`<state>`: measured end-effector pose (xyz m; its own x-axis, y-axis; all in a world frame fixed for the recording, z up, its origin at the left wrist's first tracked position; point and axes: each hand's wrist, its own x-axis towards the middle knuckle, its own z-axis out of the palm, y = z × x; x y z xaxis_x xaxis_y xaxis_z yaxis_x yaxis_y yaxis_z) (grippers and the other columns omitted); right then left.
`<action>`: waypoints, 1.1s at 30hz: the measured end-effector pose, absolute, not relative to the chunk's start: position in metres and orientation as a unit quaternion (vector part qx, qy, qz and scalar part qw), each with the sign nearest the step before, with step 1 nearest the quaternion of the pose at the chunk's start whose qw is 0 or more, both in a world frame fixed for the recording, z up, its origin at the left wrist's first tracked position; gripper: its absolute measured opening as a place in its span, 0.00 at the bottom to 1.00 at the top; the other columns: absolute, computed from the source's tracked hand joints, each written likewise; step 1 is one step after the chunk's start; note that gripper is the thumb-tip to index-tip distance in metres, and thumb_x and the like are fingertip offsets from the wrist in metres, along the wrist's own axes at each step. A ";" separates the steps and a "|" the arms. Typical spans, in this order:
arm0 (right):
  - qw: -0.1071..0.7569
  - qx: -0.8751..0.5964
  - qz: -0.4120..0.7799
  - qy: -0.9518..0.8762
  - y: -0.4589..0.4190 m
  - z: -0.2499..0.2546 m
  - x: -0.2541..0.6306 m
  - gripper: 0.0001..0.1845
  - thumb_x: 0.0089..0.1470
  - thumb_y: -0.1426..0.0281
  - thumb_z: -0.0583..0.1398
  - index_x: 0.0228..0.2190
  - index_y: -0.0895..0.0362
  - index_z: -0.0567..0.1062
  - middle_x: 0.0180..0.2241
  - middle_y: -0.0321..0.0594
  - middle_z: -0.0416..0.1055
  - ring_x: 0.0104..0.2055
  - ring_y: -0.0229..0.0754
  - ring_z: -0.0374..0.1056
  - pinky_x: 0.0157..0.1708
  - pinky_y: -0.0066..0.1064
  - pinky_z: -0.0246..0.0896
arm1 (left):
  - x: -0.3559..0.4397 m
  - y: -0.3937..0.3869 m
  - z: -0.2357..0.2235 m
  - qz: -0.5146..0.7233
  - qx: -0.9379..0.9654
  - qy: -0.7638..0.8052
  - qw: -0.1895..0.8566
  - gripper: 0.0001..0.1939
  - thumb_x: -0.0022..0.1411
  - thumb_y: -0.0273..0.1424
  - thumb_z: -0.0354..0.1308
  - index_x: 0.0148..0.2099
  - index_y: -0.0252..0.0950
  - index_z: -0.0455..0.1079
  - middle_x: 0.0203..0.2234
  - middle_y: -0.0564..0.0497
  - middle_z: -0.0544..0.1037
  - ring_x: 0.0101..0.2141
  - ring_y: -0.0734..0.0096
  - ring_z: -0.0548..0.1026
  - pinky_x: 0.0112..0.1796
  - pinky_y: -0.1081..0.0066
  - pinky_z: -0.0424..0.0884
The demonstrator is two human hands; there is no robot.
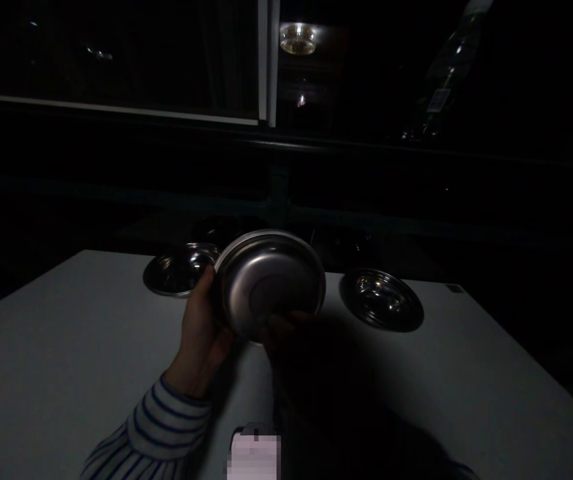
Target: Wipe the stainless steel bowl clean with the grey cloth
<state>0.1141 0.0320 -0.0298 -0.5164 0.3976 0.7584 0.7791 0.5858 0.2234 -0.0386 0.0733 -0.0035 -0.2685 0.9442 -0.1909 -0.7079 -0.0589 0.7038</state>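
A shiny round metal bowl (271, 280) is held up above the table, tilted with its outer underside toward me. My left hand (201, 333) grips its left rim, fingers behind and thumb near the lower edge. Deep shadow covers most of my right hand (286, 330). A few of its fingertips show against the bowl's lower face, but whether they grip it or hold something else is hidden. Two more metal bowls rest on the table: one at the left (179, 270), partly behind the held bowl, and one at the right (381, 300).
The white table (106, 347) ends at a far edge just behind the bowls. A pixelated pale rectangle with a dark edge (254, 457) is at the bottom middle. Beyond stand a dark window with a pale frame (268, 67) and a clear bottle (446, 73) at upper right.
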 end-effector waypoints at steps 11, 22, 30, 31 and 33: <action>0.318 -0.365 -0.298 -0.823 0.036 -0.039 0.121 0.19 0.53 0.78 0.55 0.47 0.55 0.71 0.45 0.43 0.71 0.47 0.48 0.64 0.42 0.42 0.62 | -0.036 0.072 -0.007 0.671 0.171 0.406 0.596 0.11 0.59 0.34 0.52 0.33 0.34 0.73 0.23 0.51 0.78 0.23 0.71 0.75 0.24 0.74 0.72; 0.349 -0.385 -0.285 -0.805 0.037 -0.031 0.118 0.15 0.54 0.78 0.53 0.43 0.62 0.72 0.42 0.47 0.72 0.44 0.47 0.64 0.39 0.40 0.63 | -0.034 0.071 -0.004 0.675 0.163 0.426 0.580 0.10 0.59 0.33 0.52 0.33 0.34 0.73 0.23 0.53 0.78 0.22 0.74 0.74 0.24 0.76 0.70; 0.355 -0.387 -0.279 -0.804 0.039 -0.041 0.117 0.18 0.54 0.76 0.54 0.48 0.58 0.69 0.44 0.44 0.72 0.47 0.48 0.63 0.43 0.44 0.62 | -0.034 0.071 -0.007 0.653 0.173 0.455 0.581 0.10 0.58 0.35 0.54 0.33 0.34 0.72 0.20 0.53 0.76 0.19 0.74 0.71 0.20 0.75 0.68; 0.357 -0.394 -0.267 -0.804 0.041 -0.040 0.119 0.17 0.55 0.76 0.53 0.47 0.60 0.69 0.43 0.45 0.72 0.46 0.47 0.63 0.43 0.43 0.62 | -0.034 0.071 -0.007 0.657 0.175 0.454 0.576 0.10 0.58 0.35 0.54 0.34 0.34 0.73 0.20 0.53 0.76 0.19 0.74 0.72 0.20 0.76 0.68; 0.359 -0.402 -0.251 -0.804 0.042 -0.036 0.121 0.16 0.55 0.76 0.52 0.46 0.61 0.70 0.43 0.47 0.71 0.46 0.47 0.63 0.42 0.41 0.63 | -0.033 0.070 -0.007 0.662 0.174 0.454 0.570 0.10 0.58 0.35 0.54 0.33 0.34 0.73 0.20 0.53 0.76 0.19 0.75 0.72 0.20 0.76 0.68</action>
